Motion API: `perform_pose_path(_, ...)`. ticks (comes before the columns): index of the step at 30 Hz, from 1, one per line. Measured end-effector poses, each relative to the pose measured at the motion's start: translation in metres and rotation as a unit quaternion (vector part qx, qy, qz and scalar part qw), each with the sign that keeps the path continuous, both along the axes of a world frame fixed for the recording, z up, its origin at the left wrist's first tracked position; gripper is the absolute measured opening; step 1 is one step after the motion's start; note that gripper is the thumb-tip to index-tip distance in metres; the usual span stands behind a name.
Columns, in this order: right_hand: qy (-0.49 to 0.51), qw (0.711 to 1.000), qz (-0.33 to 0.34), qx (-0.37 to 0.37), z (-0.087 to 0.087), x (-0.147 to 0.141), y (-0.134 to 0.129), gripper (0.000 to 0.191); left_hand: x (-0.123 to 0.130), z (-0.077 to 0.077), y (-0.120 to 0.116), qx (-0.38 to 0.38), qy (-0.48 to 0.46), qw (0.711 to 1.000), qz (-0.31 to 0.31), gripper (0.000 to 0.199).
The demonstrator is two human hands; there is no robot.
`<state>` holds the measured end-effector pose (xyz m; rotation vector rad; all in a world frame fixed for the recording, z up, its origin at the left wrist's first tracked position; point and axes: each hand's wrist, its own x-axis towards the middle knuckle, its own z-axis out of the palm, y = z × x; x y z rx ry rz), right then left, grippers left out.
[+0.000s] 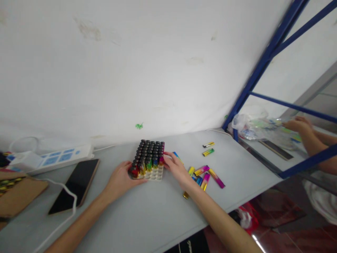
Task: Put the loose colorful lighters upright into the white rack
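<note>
A white tray (pixel 156 175) stands on the grey table, filled with rows of upright lighters (pixel 149 151) with black tops; its front right cells hold none. My left hand (pixel 121 179) is closed round the tray's front left corner, beside a red lighter (pixel 134 171). At the tray's right side is my right hand (pixel 177 168), its fingertips at the edge lighters; whether they grip one is too small to tell. Right of that hand, several shiny coloured lighters (pixel 205 182) lie loose on the table, with a green and yellow one (pixel 208 152) farther back.
A phone (pixel 75 186), a white power strip (pixel 63 158), a cable (pixel 64 188) and an open cardboard box (pixel 21 196) are at the left. Blue metal frame bars (pixel 252 77) rise at the right. Beyond them, another person's hands (pixel 298 124) touch clear plastic bags (pixel 263 126).
</note>
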<state>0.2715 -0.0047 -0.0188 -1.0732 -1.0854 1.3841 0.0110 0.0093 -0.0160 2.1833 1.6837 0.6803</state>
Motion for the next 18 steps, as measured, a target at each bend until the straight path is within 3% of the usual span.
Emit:
perform_pose_path(4, -0.028, 0.999, 0.029, -0.003, 0.003, 0.007, 0.002, 0.049, 0.000, 0.003, 0.001, 0.000, 0.000, 1.000, -0.004, 0.061)
perform_pose_path(8, -0.028, 0.999, 0.033, 0.028, -0.004, 0.006, 0.005, 0.054, 0.000, 0.004, 0.000, -0.008, 0.003, 1.000, 0.002, 0.062)
perform_pose_path(12, -0.010, 0.999, 0.022, 0.038, -0.013, 0.002, 0.005, 0.057, -0.001, 0.002, -0.001, -0.014, -0.013, 1.000, 0.004, 0.061)
perform_pose_path(18, -0.068, 0.997, -0.014, 0.031, -0.019, -0.003, 0.004, 0.058, -0.003, -0.004, 0.002, -0.025, -0.051, 0.998, -0.002, 0.062)
